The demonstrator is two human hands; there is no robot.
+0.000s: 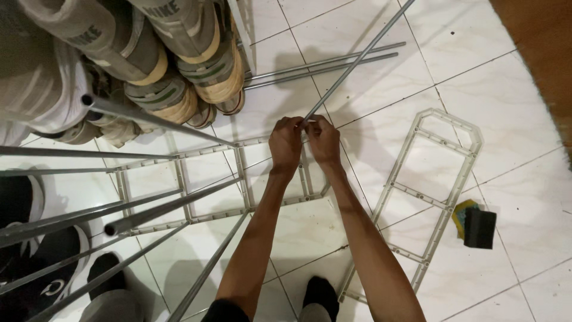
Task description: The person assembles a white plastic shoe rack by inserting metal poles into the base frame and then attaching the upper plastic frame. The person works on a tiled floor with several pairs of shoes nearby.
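Over the white tiled floor [476, 71], both of the person's hands meet at the centre of the view, working on the lower end of a long metal rod [357, 59] that slants up toward the top edge. Left hand [285, 145] is closed, fingers curled around the rod's tip; right hand [324, 141] is likewise closed, pinching the same end just beside the left, the two hands touching. Directly beneath the hands lies a grey plastic rack frame [208, 179], flat on the floor, with several metal tubes [137, 214] standing out of it and rising toward the camera at the left. A second grey plastic frame [444, 143] of ladder form lies flat on the tiles to the right, well apart from the hands. Near its lower right side rests a dark block on a yellow-green sponge [476, 225]. Two loose rods [325, 64] lie side by side on the floor beyond the hands. Shoes [161, 65] are stacked at the upper left, soles toward the view. Black-socked feet [320, 295] stand at the bottom edge
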